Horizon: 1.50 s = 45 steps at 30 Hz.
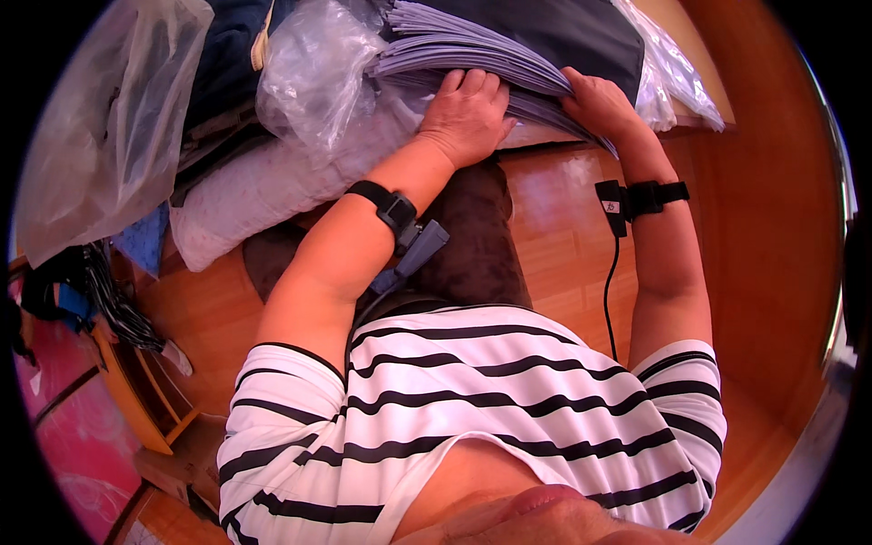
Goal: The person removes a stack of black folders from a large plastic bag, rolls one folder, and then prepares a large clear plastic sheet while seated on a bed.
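A thick stack of thin grey-lilac sheets (490,56) lies fanned out at the far side, its layered edges facing me; I cannot tell what the sheets are made of. My left hand (468,113) rests over the near edge of the stack, fingers curled onto the lower sheets. At the stack's right end, my right hand (599,104) pinches the sheets' edges, the thumb side partly tucked behind them. Beneath and behind the stack is a dark flat sheet or cover (581,36).
Crumpled clear plastic (318,73) sits left of the stack, with more clear plastic (668,82) at its right. A pale quilted cloth (245,195) hangs over the near edge. A large translucent bag (118,118) and dark clothing (222,64) are at the far left. Wooden floor (572,218) shows below.
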Available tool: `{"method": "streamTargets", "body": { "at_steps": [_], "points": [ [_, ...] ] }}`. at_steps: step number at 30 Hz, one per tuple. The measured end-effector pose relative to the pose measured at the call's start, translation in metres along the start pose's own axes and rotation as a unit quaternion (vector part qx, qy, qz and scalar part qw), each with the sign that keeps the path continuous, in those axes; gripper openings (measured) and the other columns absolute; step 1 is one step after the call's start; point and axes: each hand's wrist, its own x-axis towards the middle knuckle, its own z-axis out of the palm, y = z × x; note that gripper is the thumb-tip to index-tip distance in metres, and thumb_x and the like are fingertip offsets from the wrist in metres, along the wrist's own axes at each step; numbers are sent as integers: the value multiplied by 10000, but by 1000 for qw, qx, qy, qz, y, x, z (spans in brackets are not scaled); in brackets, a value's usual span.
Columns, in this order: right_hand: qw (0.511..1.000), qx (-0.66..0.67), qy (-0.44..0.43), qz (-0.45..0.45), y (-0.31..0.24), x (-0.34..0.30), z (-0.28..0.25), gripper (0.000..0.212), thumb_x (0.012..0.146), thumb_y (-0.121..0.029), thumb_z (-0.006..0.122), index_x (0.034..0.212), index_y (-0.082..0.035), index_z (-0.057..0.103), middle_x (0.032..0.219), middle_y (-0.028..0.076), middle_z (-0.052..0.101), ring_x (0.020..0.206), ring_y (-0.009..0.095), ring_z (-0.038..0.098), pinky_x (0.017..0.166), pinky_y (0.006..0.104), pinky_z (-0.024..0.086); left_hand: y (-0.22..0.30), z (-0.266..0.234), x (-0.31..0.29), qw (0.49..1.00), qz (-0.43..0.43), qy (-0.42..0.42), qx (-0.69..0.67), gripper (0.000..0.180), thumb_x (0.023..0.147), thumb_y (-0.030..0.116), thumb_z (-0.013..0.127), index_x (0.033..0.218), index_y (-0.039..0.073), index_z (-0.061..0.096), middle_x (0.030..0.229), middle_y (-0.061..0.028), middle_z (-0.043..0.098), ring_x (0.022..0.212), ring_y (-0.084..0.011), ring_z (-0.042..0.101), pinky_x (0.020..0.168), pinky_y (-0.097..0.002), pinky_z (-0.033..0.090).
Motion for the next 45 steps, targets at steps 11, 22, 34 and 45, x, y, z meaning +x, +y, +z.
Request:
{"method": "streamTargets", "body": {
  "at_steps": [11,22,34,45],
  "points": [
    [990,-114,78,19,-31,-11,-6,175,870,-184,616,986,-106,509,875,117,695,851,343,687,717,471,545,-6,18,-12,999,-8,-36,-3,492,840,426,666,1224,119,632,1239,-65,593,1223,-264,486,1035,-522,328],
    [946,-232,225,-10,-29,-24,19,84,862,-160,569,924,-165,512,800,-25,636,800,175,676,672,353,508,-15,14,-10,998,8,-52,-24,532,848,411,663,1293,125,603,1296,-54,586,1274,-248,484,1036,-524,352],
    [936,-241,256,-2,-20,-21,38,141,852,-171,574,988,-164,538,819,-38,608,816,171,644,684,349,495,-58,-6,-14,994,24,-58,-91,514,830,317,693,1281,92,598,1198,-132,655,1100,-309,632,932,-419,517],
    [944,-239,226,-20,-22,-25,41,121,849,-155,568,960,-149,520,797,-14,587,782,189,630,674,345,473,-41,-38,21,983,162,55,-69,403,787,179,735,1159,96,606,1063,-39,645,986,-240,632,875,-401,502]
  ]
}}
